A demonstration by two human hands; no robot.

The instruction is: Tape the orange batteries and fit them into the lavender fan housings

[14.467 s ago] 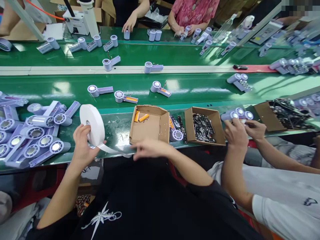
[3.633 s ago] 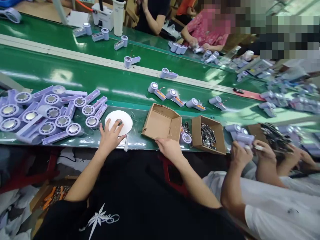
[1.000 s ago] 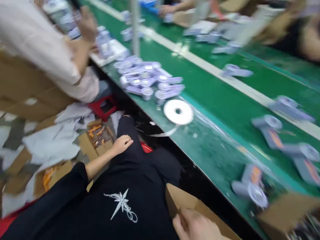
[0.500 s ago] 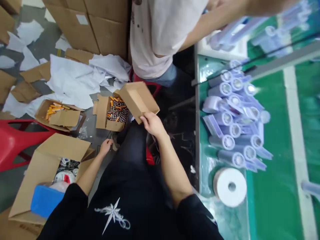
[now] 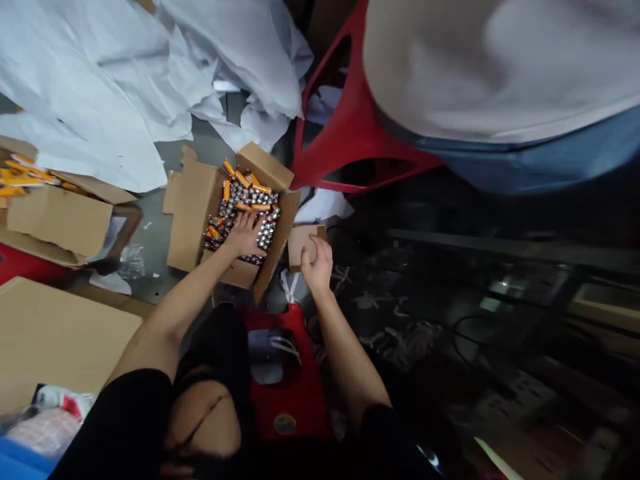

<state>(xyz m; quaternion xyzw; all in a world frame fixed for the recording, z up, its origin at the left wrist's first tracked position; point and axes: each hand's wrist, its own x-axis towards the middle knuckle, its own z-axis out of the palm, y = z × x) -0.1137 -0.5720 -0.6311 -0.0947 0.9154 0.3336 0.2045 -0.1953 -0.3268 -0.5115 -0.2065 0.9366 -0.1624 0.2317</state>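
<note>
My left hand (image 5: 246, 237) reaches down into an open cardboard carton (image 5: 193, 217), its fingers spread over the contents. Packed upright in that carton are many batteries (image 5: 267, 230) with metal ends showing. Several orange-wrapped batteries (image 5: 261, 189) lie loose on top. Just right of the carton, my right hand (image 5: 319, 263) grips a smaller cardboard box (image 5: 299, 248) by its edge, thumb and fingers curled at the rim. The box is low, beside the carton's right flap, and its inside is mostly hidden.
A second carton (image 5: 60, 217) with orange batteries stands at the left. A red stool (image 5: 370, 133) bears a seated person (image 5: 500, 80) at upper right. White sheets (image 5: 110, 80) cover the floor behind. Another red stool (image 5: 290, 400) is below me, and cables and a power strip (image 5: 520, 400) lie right.
My view has dropped toward the floor. My left hand has moved into the battery carton. The right hand has lowered the small box down beside it.
</note>
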